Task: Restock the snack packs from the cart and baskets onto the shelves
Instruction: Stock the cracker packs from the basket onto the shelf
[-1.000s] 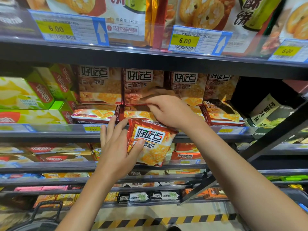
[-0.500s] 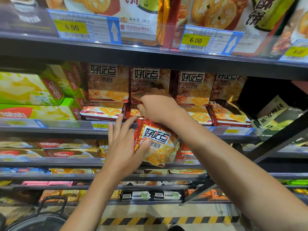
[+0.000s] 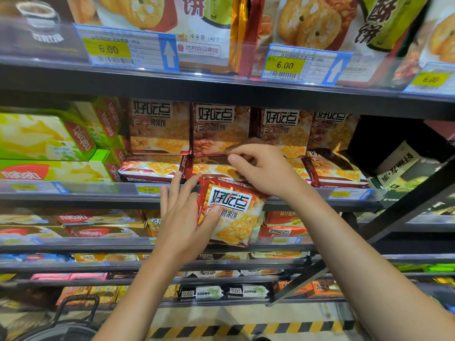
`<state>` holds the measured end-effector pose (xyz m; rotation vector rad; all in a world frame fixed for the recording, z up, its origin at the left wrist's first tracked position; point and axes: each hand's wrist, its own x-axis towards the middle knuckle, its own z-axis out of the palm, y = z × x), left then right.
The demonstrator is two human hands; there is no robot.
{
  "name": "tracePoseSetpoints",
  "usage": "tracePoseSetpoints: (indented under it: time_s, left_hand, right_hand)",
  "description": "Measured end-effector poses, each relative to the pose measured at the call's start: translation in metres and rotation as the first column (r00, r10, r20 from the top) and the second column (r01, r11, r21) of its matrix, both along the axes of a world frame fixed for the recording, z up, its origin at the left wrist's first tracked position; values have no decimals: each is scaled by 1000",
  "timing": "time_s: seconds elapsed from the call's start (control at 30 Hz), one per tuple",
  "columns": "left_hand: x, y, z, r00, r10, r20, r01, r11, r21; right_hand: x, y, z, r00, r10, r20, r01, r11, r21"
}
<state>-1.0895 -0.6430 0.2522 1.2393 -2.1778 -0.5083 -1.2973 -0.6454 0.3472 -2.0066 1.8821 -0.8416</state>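
Far left, middle shelf (image 3: 73,196): green wafer boxes (image 3: 44,139) lie stacked, with a yellow price tag (image 3: 148,190) on the shelf's front rail to their right.

Left hand (image 3: 183,221): it holds a red snack pack (image 3: 231,212) in front of the shelf rail. The thumb presses on the pack's printed face; the four fingers are straight and slightly spread, running up behind the pack's left edge. The pack is tilted, its top edge level with the rail and its bottom edge hanging in front of the shelf below.

Centre, same shelf: a row of standing packs (image 3: 219,129) of the same brand fills the back, with flat packs (image 3: 152,167) lying in front of them.

Right hand (image 3: 264,168): it reaches over the held pack into the shelf. Its fingers are curled, fingertips at the lower edge of a standing pack and thumb toward the flat packs beneath. Whether the fingers pinch that pack cannot be told.

Right: dark packs (image 3: 398,168) sit at the shelf's end behind a slanted black bar (image 3: 369,249).

Top: a higher shelf carries cookie bags (image 3: 317,23) and price tags (image 3: 285,65) reading 6.00.

Bottom left: a black basket handle (image 3: 73,306) is visible.
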Motion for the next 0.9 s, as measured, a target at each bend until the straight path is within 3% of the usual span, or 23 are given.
tracePoseSetpoints:
  time_s: [0.13, 0.3, 0.4, 0.53, 0.63, 0.9]
  left_hand:
    - [-2, 1, 4, 995, 3, -101, 4, 998, 68]
    - [-18, 12, 14, 966, 95, -241, -52, 983, 176]
    - [-29, 13, 22, 945, 72, -318, -11, 982, 189]
    - [-51, 17, 38, 932, 57, -357, 46, 962, 271]
    - [-70, 23, 50, 925, -2, -381, 107, 961, 255]
    - [-109, 15, 54, 949, -182, -257, 232, 956, 178]
  right_hand:
    - [-2, 36, -7, 962, -77, 264, 86, 996, -24]
    - [-9, 73, -16, 893, -242, 379, 263, 965, -3]
    - [-15, 84, -17, 807, -294, 513, 284, 954, 100]
    - [-19, 95, -23, 781, -294, 550, 245, 956, 163]
    - [-28, 101, -25, 786, -292, 545, 305, 950, 70]
    - [-77, 112, -30, 751, -321, 576, 446, 891, -86]
